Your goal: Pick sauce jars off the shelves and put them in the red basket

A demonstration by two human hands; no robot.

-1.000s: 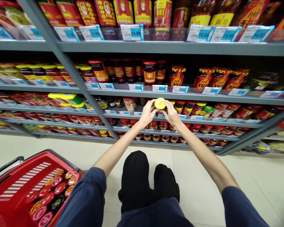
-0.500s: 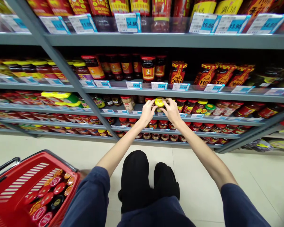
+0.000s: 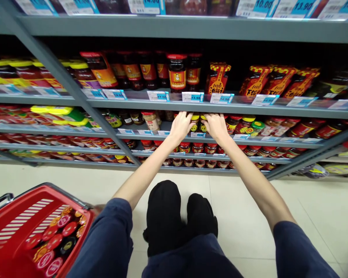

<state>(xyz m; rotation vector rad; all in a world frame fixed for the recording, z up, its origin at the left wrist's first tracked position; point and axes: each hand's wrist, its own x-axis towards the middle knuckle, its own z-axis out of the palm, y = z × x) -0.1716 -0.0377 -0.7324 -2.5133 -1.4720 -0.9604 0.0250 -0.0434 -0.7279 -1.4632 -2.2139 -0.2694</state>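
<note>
Yellow-lidded jars (image 3: 199, 123) between my left hand (image 3: 179, 127) and right hand (image 3: 216, 127)
My fingers (image 3: 188, 117) curl against them above the shelf's front edge (image 3: 150, 135); I cannot tell if they grip.

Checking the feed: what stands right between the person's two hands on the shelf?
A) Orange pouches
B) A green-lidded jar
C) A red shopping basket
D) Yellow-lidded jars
D. Yellow-lidded jars stand on the shelf between the left hand and the right hand.
</note>
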